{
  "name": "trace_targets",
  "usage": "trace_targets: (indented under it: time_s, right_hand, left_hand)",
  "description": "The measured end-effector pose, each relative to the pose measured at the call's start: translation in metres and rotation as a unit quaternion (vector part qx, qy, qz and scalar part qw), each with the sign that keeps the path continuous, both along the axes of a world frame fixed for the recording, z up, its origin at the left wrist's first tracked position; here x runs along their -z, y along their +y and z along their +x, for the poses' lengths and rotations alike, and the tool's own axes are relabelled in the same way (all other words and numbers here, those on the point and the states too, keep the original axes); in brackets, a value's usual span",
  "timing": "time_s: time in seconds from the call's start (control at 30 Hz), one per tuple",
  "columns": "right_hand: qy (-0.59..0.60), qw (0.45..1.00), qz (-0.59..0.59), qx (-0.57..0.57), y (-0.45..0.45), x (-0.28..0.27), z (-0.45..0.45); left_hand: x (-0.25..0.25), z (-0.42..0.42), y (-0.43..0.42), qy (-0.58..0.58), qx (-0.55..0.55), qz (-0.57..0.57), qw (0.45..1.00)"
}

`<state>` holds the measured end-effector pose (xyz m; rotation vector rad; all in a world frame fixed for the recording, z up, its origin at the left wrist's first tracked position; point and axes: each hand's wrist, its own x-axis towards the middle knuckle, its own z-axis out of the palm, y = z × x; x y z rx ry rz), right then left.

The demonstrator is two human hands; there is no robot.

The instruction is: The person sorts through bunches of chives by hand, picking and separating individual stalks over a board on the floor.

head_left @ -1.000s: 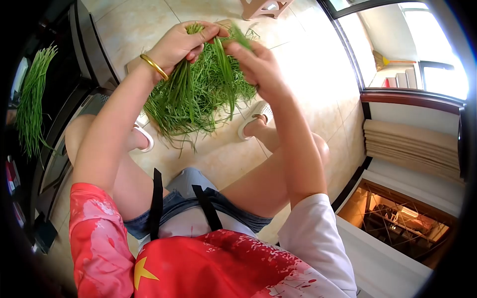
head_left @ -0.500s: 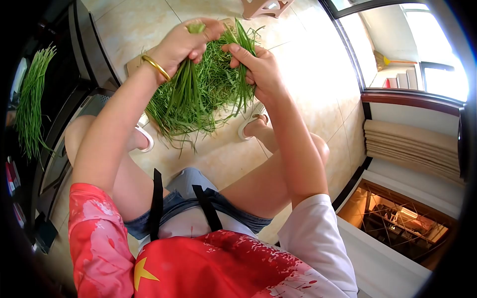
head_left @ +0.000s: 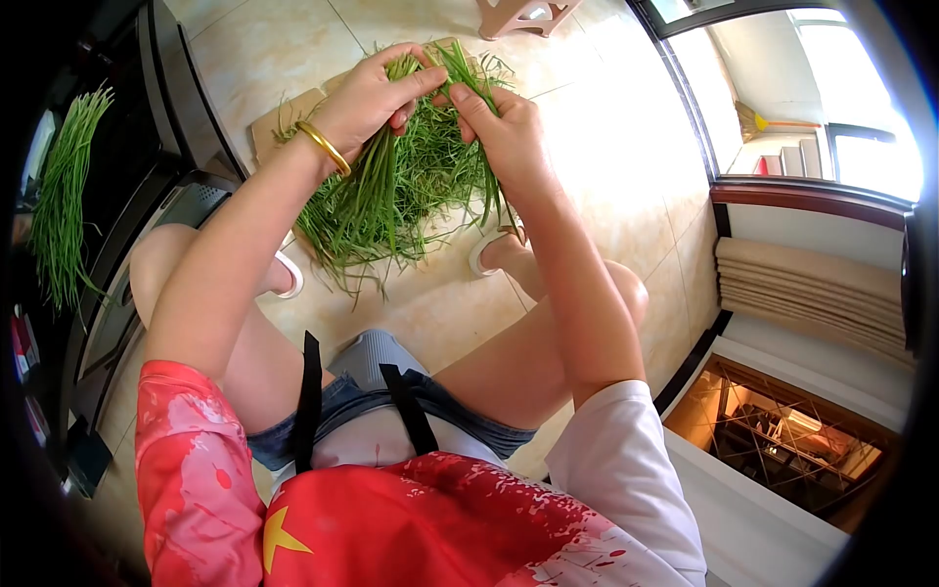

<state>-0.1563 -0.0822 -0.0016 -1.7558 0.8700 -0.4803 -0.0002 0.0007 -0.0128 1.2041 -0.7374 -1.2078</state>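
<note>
Left fingers [head_left: 421,84] clamp a bunch of chive-like greens [head_left: 375,186], upper centre, while right fingers [head_left: 472,106] pinch strands [head_left: 460,65] alongside! One aligned bundle [head_left: 67,205], upper left, looks done; the tangled heap [head_left: 440,157] on cardboard [head_left: 267,132] seems left to sort, no container around it.

A pinkish plastic stool [head_left: 536,18] stands far out on the tiled floor [head_left: 259,49]. Left of the floor is a black cabinet [head_left: 137,176]; right of it are a pleated beige curtain [head_left: 802,286], a glossy diagonal-lined panel [head_left: 782,435] and a glazed opening [head_left: 817,194] with a yellow broom [head_left: 747,119] beyond.
</note>
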Motion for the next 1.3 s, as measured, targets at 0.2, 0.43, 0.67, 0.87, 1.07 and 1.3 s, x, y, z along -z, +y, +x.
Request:
trace_targets:
  time_s: [0.2, 0.43, 0.67, 0.87, 1.07, 1.3]
  right_hand:
    - [0.041, 0.999, -0.013, 0.025, -0.001, -0.003, -0.004]
    - [0.027, 0.999, 0.025, 0.014, 0.0, 0.0, -0.007]
    - [0.026, 0.995, 0.096, 0.021, 0.005, -0.011, -0.007]
    - [0.059, 0.998, 0.03, 0.019, 0.002, -0.004, -0.006]
    - [0.054, 0.998, 0.013, 0.02, 0.0, 0.001, -0.005]
    - [0.084, 0.996, 0.024, 0.015, 0.001, -0.004, -0.006]
  left_hand:
    - [0.003, 0.012, -0.003, -0.019, 0.062, -0.004, 0.998]
    - [-0.003, 0.0, 0.0, 0.064, 0.033, 0.003, 0.997]
    - [0.017, 0.017, -0.004, 0.167, -0.081, -0.044, 0.982]
    - [0.015, 0.011, -0.007, -0.093, 0.01, 0.058, 0.994]
    - [0.009, 0.012, -0.005, -0.448, -0.015, -0.059, 0.892]
    - [0.009, 0.013, 0.0, -0.548, 0.04, -0.131, 0.825]
